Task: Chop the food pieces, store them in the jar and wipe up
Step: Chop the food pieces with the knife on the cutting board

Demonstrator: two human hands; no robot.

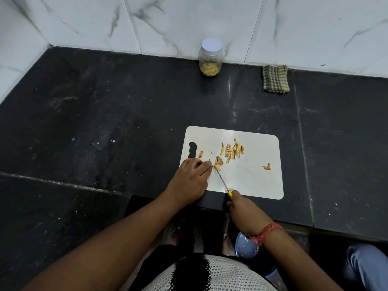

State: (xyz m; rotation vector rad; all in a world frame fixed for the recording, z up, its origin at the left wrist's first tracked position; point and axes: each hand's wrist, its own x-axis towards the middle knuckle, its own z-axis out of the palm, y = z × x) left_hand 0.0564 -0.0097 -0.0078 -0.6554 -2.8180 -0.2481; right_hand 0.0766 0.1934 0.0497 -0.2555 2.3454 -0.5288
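A white cutting board (pixel 252 181) lies on the black counter (pixel 105 133). Tan food pieces (pixel 233 151) lie scattered across its upper half, one stray piece (pixel 267 166) to the right. My left hand (pixel 191 179) rests on the board's left edge, fingertips pinning a food piece (pixel 218 163). My right hand (pixel 243 213) grips a yellow-handled knife (pixel 223 181), whose blade tip meets that pinned piece. A clear jar (pixel 210 57) with a white lid stands shut by the back wall, some pieces inside.
A folded green checked cloth (pixel 275 79) lies against the wall right of the jar. White marble tiles back the counter. Below the counter's front edge a blue bowl (pixel 245 246) shows near my right wrist. Someone's jeans-clad knee (pixel 365 265) is at the bottom right.
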